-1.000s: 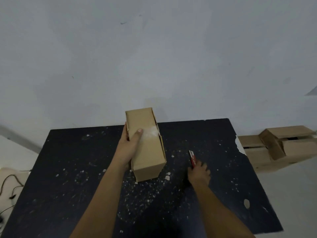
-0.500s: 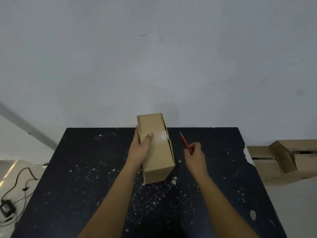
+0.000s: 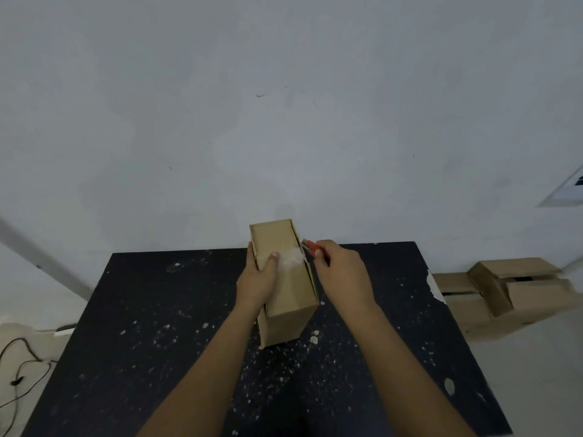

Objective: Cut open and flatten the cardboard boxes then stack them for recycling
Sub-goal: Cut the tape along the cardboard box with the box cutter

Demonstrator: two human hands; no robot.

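Cardboard box (image 3: 285, 279) sits mid-table (image 3: 157, 326), left hand (image 3: 257, 279) on it, right hand (image 3: 342, 272) with the box cutter (image 3: 310, 247) beside it, spare boxes (image 3: 508, 288) off right.

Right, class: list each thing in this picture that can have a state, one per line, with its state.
cardboard box: closed, taped, standing on the table
left hand: gripping the box top
right hand: holding the cutter
cutter: tip at the box's right top edge
boxes on the floor: opened, not flattened

Left hand (image 3: 257, 283) gripping, thumb on top, right hand (image 3: 342, 272) fingers (image 3: 319, 254) pinched shut
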